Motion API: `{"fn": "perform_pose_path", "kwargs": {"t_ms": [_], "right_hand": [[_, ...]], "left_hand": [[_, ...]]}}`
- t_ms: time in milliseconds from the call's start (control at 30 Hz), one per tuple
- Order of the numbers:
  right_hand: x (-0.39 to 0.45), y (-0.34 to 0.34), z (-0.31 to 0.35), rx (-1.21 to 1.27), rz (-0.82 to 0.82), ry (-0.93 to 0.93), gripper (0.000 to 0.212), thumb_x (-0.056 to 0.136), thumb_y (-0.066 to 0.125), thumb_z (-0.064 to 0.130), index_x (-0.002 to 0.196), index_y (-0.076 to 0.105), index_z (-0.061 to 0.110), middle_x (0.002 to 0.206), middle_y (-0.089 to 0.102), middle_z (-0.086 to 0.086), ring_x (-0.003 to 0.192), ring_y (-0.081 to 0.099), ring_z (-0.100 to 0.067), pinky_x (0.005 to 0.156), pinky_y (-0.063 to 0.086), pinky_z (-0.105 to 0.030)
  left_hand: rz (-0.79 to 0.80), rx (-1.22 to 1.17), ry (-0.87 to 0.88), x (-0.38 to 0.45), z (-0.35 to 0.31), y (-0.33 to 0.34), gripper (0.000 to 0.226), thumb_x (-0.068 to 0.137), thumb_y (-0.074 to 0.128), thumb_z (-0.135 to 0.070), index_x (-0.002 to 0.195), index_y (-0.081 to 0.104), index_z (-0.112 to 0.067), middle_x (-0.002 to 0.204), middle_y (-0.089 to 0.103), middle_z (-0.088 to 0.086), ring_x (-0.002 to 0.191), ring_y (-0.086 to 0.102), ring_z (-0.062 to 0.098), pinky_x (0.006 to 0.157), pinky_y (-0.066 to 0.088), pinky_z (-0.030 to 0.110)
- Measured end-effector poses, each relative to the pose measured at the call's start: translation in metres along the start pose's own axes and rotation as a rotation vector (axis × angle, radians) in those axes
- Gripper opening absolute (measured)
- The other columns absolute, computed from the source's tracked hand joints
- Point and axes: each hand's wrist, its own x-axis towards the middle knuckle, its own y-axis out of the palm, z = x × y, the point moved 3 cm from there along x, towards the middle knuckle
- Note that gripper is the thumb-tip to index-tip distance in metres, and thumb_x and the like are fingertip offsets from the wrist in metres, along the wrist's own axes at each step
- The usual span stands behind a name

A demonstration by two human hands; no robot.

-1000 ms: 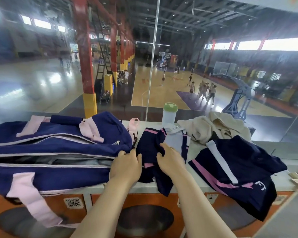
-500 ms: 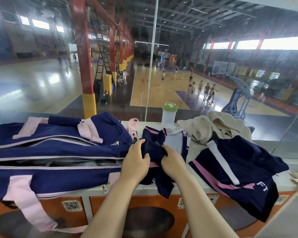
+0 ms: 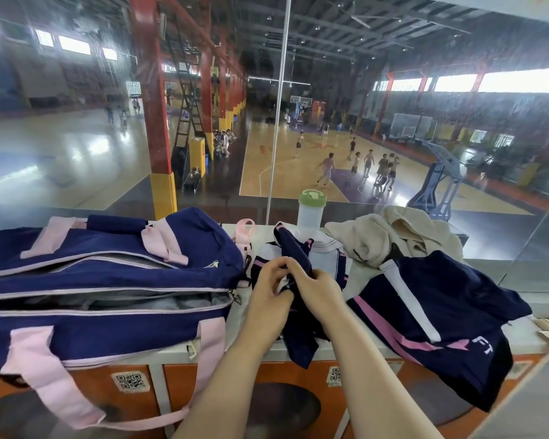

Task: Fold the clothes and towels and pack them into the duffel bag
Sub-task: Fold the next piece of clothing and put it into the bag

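Step in hand: folding, I'd judge. Both hands sit centre frame on a navy garment with pink trim point(image 3: 293, 264). Left hand point(image 3: 268, 291) is pinched shut on its bunched fabric, right hand point(image 3: 319, 288) is closed on the same piece from the right side. One end of the garment hangs over the front edge of the tabletop point(image 3: 355, 275), lower centre; the far end lies over a white panel with dark stitching point(image 3: 325, 256), probably part of the same garment, can't confirm.

Next move, my read: flatten or double the piece over, then carry it left into the bag. Needs the hanging tail gathered first or it'll drag.

Duffel bag point(image 3: 108, 286), navy with pink straps, fills the left half of the frame, lying on the tabletop just beside the hands. Main zip is open; grey lining and something pale grey show inside, can't tell whether that's packed cloth.

Not yet folded: navy shorts with pink and white stripes point(image 3: 441, 315) at right, partly off the edge; a beige towel or top point(image 3: 390, 237) heaped behind them. A bottle with a green lid point(image 3: 311, 209) stands upper centre, contents unclear.
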Motion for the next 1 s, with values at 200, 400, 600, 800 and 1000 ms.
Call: {"fn": "perform_pose_path", "kwargs": {"t_ms": [200, 400, 600, 800, 1000], "right_hand": [[0.009, -0.002, -0.010, 0.138, -0.036, 0.068, 0.023, 0.074, 0.051, 0.031, 0.077, 0.064, 0.013, 0.072, 0.067, -0.006, 0.073, 0.064, -0.027, 0.069, 0.053, -0.037], [0.000, -0.004, -0.001, 0.197, -0.017, 0.011, 0.012, 0.082, 0.046, 0.020, 0.071, 0.043, 0.017, 0.064, 0.044, -0.001, 0.064, 0.041, -0.018, 0.060, 0.033, -0.031], [-0.023, -0.004, 0.024, 0.205, 0.162, -0.104, 0.010, 0.081, 0.050, 0.026, 0.073, 0.045, 0.021, 0.067, 0.048, -0.001, 0.064, 0.044, -0.016, 0.063, 0.036, -0.032], [-0.035, 0.004, 0.029, 0.118, 0.400, -0.142, 0.011, 0.080, 0.055, 0.029, 0.074, 0.052, 0.020, 0.072, 0.056, -0.003, 0.069, 0.052, -0.018, 0.067, 0.041, -0.033], [-0.019, 0.000, 0.014, -0.048, 0.211, -0.074, 0.016, 0.073, 0.053, 0.028, 0.067, 0.042, 0.018, 0.066, 0.046, 0.000, 0.063, 0.042, -0.016, 0.061, 0.034, -0.030]], "left_hand": [[-0.003, -0.046, -0.108, 0.000, 0.001, -0.001, 0.042, 0.090, 0.045, 0.004, 0.113, 0.052, -0.030, 0.108, 0.065, -0.002, 0.099, 0.065, 0.014, 0.076, 0.055, 0.028], [-0.088, -0.376, -0.288, 0.004, -0.001, -0.004, 0.027, 0.097, 0.042, -0.008, 0.108, 0.058, -0.026, 0.093, 0.070, -0.004, 0.078, 0.070, 0.006, 0.060, 0.055, 0.023], [0.044, -0.630, -0.447, -0.003, -0.007, -0.012, 0.043, 0.096, 0.048, -0.045, 0.118, 0.068, -0.013, 0.109, 0.073, 0.010, 0.098, 0.071, 0.026, 0.082, 0.055, 0.040], [0.067, -0.800, -0.499, -0.003, 0.002, -0.021, 0.052, 0.087, 0.059, -0.053, 0.101, 0.077, -0.006, 0.114, 0.070, 0.018, 0.096, 0.071, 0.031, 0.090, 0.051, 0.045], [0.006, -0.676, -0.513, 0.000, 0.007, -0.021, 0.072, 0.068, 0.079, -0.049, 0.128, 0.061, -0.012, 0.118, 0.068, 0.017, 0.108, 0.066, 0.033, 0.097, 0.050, 0.049]]}}
